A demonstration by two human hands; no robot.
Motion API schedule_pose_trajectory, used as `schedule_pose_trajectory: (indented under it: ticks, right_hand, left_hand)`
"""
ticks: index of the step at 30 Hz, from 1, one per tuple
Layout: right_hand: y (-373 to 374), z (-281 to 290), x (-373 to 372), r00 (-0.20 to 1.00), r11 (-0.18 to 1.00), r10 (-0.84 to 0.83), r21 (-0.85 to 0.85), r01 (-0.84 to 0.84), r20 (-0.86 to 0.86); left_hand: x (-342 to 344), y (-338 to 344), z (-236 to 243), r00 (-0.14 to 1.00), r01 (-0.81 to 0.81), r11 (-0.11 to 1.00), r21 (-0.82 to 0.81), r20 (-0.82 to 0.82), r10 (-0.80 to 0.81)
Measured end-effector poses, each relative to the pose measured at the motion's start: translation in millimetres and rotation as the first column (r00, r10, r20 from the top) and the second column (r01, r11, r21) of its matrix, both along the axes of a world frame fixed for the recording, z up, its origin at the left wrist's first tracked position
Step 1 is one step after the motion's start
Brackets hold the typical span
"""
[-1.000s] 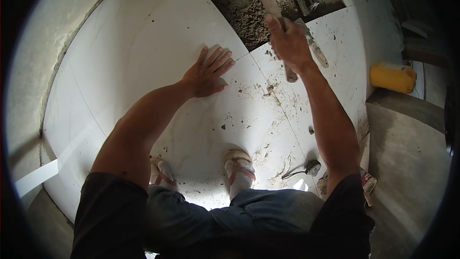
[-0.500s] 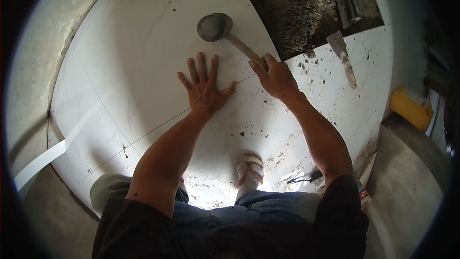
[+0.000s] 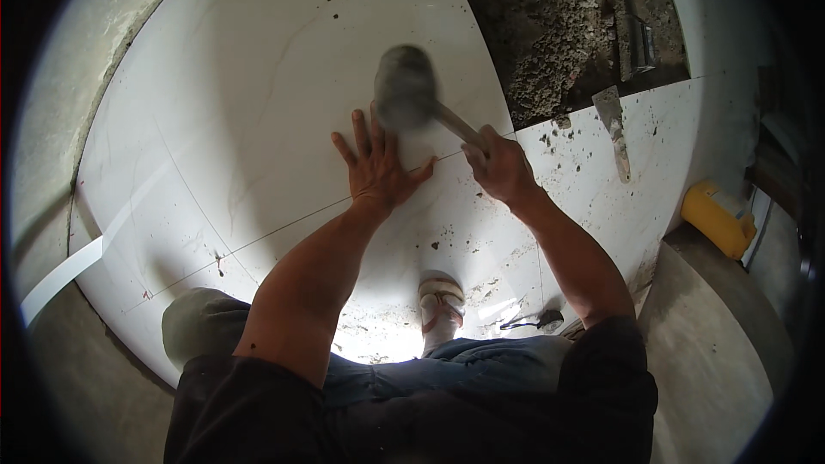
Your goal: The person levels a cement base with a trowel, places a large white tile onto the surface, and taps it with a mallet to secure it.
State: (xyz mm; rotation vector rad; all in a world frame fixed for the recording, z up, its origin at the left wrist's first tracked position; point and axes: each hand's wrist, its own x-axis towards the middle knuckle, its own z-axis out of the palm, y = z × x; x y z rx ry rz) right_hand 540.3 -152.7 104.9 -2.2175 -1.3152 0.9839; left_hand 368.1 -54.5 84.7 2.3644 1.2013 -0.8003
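Note:
A rubber mallet [image 3: 406, 86] with a dark, rounded head and a wooden handle is held by my right hand [image 3: 500, 165], whose fingers wrap the handle. Motion blurs the mallet head, which appears above the white marbled tile [image 3: 292, 112]. My left hand [image 3: 378, 174] lies flat on the tiles with its fingers spread, across a thin joint line. The mallet head hides some of its fingertips.
Bare rough mortar [image 3: 550, 26] lies beyond the tile edge at the far right, with a metal tool [image 3: 642, 45] on it. A putty knife [image 3: 614, 133] rests on crumb-strewn tile. A yellow container [image 3: 720, 218] stands at right. A concrete wall [image 3: 94, 43] borders the left.
The mallet head has swung nearer to my left hand and now blurs, covering some fingertips. My left hand remains spread flat on the tile. The view has shifted slightly.

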Motion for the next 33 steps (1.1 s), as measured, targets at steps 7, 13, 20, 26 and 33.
schedule_pose_trajectory:
  ticks: [7, 13, 20, 26, 33]
  right_hand:
    - [17, 7, -10, 0.998, 0.997, -0.056, -0.061, 0.055, -0.019]
    - [12, 15, -18, 0.997, 0.961, -0.021, 0.274, 0.039, -0.069]
    - [-3, 8, -27, 0.994, 0.963, -0.039, 0.261, 0.064, -0.1]
    - [6, 31, -34, 0.989, 0.974, -0.101, 0.193, 0.12, -0.104]
    - [5, 20, -16, 0.991, 0.986, -0.112, 0.115, 0.12, -0.079]
  left_hand:
    - [1, 3, 2, 0.997, -0.058, 0.992, -0.108, 0.047, 0.063]
    - [5, -1, -1, 0.993, -0.012, 1.0, 0.007, 0.115, 0.011]
    - [-11, -15, -16, 0.99, -0.05, 0.996, 0.07, 0.132, 0.04]
    - [-8, -14, -25, 0.997, 0.06, 0.97, 0.235, 0.029, -0.068]
    - [12, -1, -8, 0.996, 0.002, 0.987, 0.158, 0.084, -0.015]
